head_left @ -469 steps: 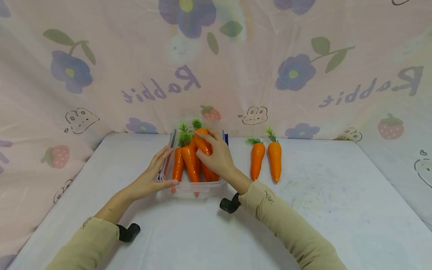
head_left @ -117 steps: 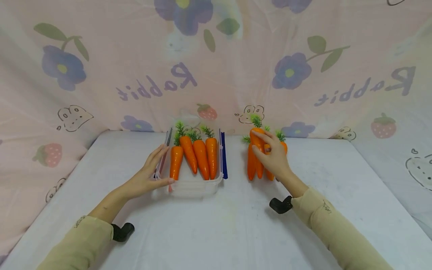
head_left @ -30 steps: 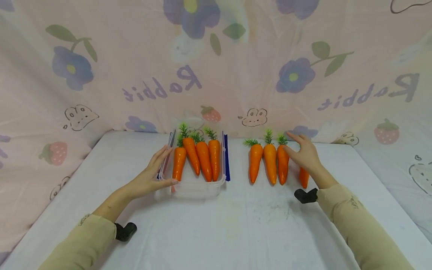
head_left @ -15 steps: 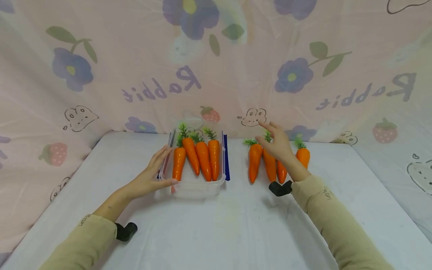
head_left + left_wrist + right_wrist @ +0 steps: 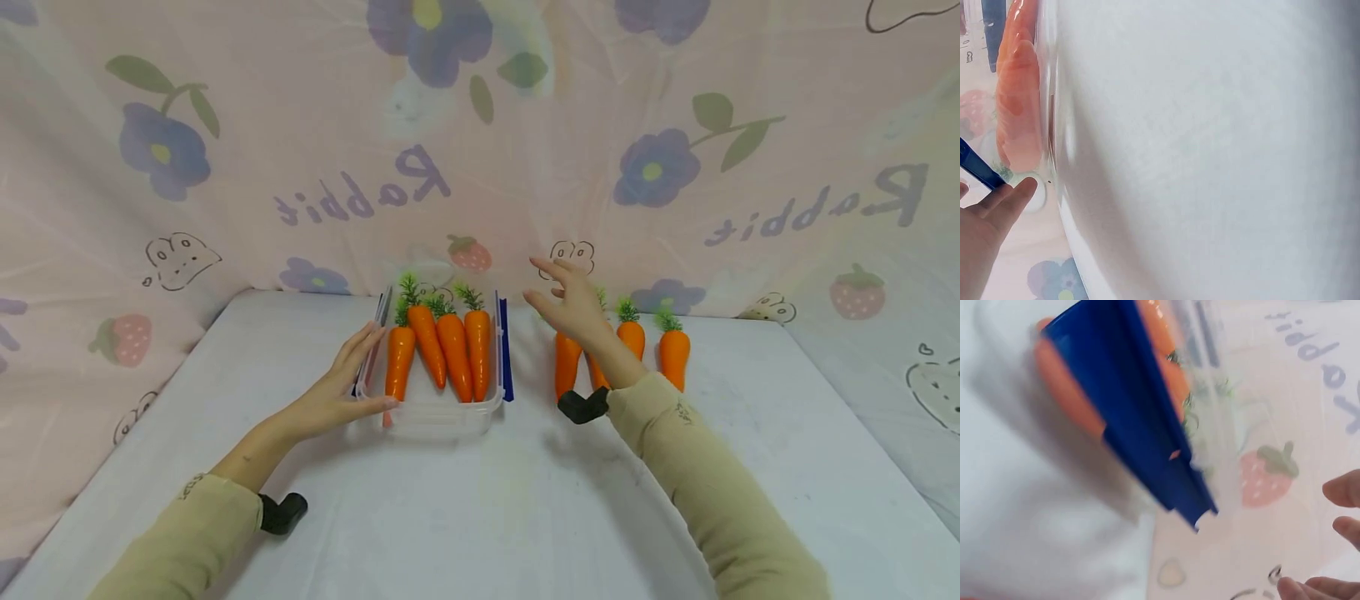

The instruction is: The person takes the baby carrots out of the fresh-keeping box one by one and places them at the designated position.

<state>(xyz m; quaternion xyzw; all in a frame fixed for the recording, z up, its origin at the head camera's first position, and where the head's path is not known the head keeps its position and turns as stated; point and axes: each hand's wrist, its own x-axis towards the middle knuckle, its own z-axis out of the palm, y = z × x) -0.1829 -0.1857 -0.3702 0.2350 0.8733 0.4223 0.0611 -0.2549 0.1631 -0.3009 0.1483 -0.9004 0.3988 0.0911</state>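
Note:
A clear plastic box (image 5: 442, 421) with blue side latches holds several toy carrots (image 5: 452, 354) with green tops. My left hand (image 5: 322, 404) rests against the box's left side, fingers straight, thumb at the front corner; the left wrist view has its fingers by a blue latch (image 5: 979, 165). My right hand (image 5: 577, 312) hovers with spread fingers and nothing in it, between the box and a row of carrots (image 5: 673, 358) on the table. It hides part of that row. The right wrist view shows the box's right latch (image 5: 1129, 394) hanging down.
The white table (image 5: 465, 517) reaches back to a printed curtain (image 5: 510, 167) with flowers and rabbits. A black camera mount sits on each wrist, the left mount (image 5: 282, 513) and the right mount (image 5: 583, 406).
Carrots have gone from the box to the table row, which has grown. My right hand has let go of the rightmost carrot and moved left towards the box. My left hand has stayed put.

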